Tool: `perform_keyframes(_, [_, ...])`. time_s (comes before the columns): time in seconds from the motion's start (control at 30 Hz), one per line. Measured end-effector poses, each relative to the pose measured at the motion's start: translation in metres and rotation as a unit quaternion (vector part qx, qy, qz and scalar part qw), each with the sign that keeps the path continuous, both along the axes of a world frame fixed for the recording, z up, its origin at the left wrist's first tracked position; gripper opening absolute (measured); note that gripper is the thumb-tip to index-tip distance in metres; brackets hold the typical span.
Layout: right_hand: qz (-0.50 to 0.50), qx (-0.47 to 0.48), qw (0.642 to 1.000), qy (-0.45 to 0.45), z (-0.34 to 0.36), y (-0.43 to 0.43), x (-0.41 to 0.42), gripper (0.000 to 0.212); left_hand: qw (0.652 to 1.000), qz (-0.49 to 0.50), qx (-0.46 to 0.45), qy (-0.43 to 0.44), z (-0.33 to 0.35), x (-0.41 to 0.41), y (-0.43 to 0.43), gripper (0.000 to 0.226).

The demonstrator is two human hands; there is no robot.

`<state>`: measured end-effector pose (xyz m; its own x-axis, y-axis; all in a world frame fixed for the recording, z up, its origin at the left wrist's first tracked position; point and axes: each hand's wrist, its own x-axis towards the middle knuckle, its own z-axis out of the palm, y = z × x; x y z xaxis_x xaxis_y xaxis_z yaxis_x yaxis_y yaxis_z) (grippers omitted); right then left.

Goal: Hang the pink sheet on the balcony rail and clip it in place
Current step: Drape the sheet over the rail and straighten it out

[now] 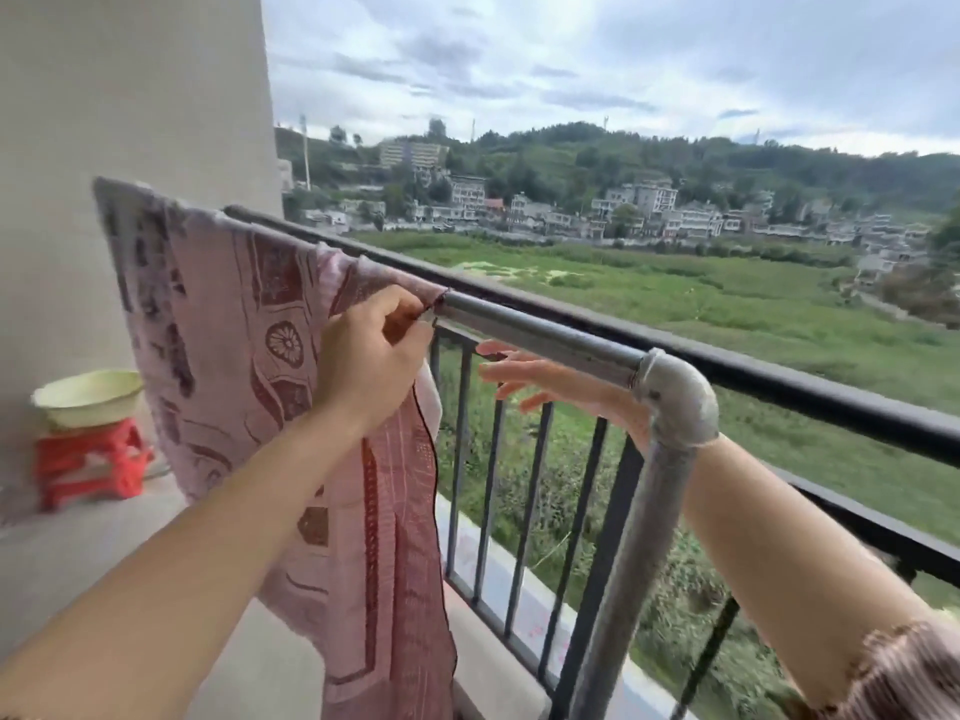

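Note:
The pink sheet (228, 324), patterned in dark red, hangs draped over a grey metal pipe rail (540, 337) that runs in front of the black balcony railing (810, 387). My left hand (371, 356) pinches the sheet's right edge just under the pipe; a small clip-like piece seems to sit at the fingertips, too small to be sure. My right hand (550, 379) reaches behind the pipe with fingers spread and straight, holding nothing. Its wrist is hidden by the pipe's elbow joint (675, 397).
A pale yellow basin (85, 397) sits on a red plastic stool (88, 467) by the wall at left. The grey pipe bends down at the elbow joint into a vertical post (623, 563). Beyond the railing lie a green field and houses.

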<state>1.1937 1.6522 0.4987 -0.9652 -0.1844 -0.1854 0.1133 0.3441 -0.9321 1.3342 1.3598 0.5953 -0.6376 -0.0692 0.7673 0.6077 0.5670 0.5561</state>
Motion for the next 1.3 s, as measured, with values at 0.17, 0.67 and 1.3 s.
perform_keyframes(0.17, [0.144,0.144,0.95,0.235,0.102,-0.139,0.073,0.06,0.974,-0.05,0.115,-0.187,0.021,0.011,-0.017,0.018])
perform_keyframes(0.67, [0.063,-0.17,0.946,0.27,0.174,-0.116,0.091,0.023,0.986,-0.048,0.082,-0.137,0.052,0.034,0.012,0.019])
perform_keyframes(1.3, [0.109,0.15,0.922,0.339,0.052,-0.158,-0.001,0.015,0.987,-0.038,0.066,-0.141,0.034,0.074,0.0,0.029])
